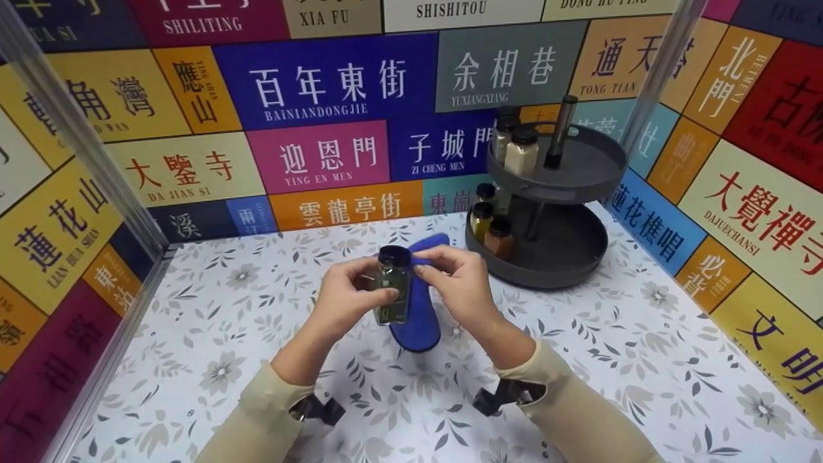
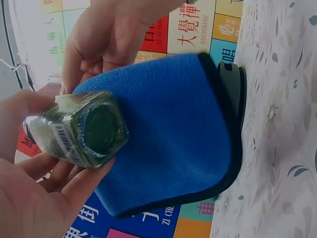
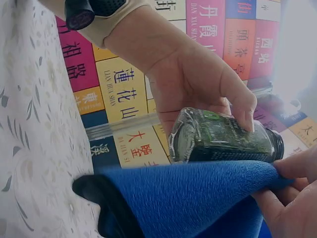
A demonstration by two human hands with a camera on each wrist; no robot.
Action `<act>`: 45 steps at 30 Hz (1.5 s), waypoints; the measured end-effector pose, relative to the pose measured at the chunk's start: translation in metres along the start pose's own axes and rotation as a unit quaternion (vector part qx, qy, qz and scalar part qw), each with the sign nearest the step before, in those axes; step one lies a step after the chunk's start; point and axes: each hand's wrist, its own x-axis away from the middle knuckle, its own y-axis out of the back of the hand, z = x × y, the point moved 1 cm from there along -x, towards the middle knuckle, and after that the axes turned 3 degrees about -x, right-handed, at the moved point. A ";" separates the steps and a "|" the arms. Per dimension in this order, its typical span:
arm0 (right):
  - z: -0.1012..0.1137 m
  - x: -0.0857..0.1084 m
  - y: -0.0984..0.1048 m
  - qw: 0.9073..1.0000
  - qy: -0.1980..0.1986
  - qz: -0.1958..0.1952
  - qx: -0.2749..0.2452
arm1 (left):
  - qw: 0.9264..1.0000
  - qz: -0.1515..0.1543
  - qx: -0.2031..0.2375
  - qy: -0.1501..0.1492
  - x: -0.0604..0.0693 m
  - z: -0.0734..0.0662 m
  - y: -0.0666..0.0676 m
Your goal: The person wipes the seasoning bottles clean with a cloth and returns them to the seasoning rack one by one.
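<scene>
My left hand [image 1: 352, 292] grips a square glass jar [image 1: 393, 292] with a black lid, its thumb across the front. Green dried contents show through the glass, and a barcode label [image 2: 63, 141] is on one side. In my right hand [image 1: 463, 283] a blue cloth [image 1: 416, 318] with dark edging is pinched between thumb and fingers close to the lid. The cloth [image 3: 198, 193] hangs down beside the jar [image 3: 223, 136] in the right wrist view. Seen from the left wrist, the jar's base [image 2: 101, 128] faces the camera in front of the cloth.
A dark two-tier round rack [image 1: 537, 270] stands at the back right. Several black-capped jars sit on it, including a pale one [image 1: 521, 154] above and a reddish one [image 1: 499, 238] below. A flower-patterned cloth [image 1: 212, 321] covers the table, and colourful sign panels [image 1: 328, 83] form the walls.
</scene>
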 end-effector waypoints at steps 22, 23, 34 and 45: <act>-0.007 0.004 -0.004 0.995 0.088 -0.029 0.036 | 0.996 0.032 0.087 0.007 -0.005 0.002 0.000; -0.009 0.003 -0.004 0.995 0.086 -0.026 0.032 | 0.995 0.034 0.095 0.009 -0.005 0.002 0.000; -0.015 0.007 -0.017 0.995 0.046 0.071 0.051 | 0.980 -0.085 0.182 -0.005 -0.005 -0.002 0.015; -0.012 -0.001 -0.007 1.000 0.025 -0.007 0.018 | 0.993 0.014 0.112 -0.028 -0.003 0.007 0.000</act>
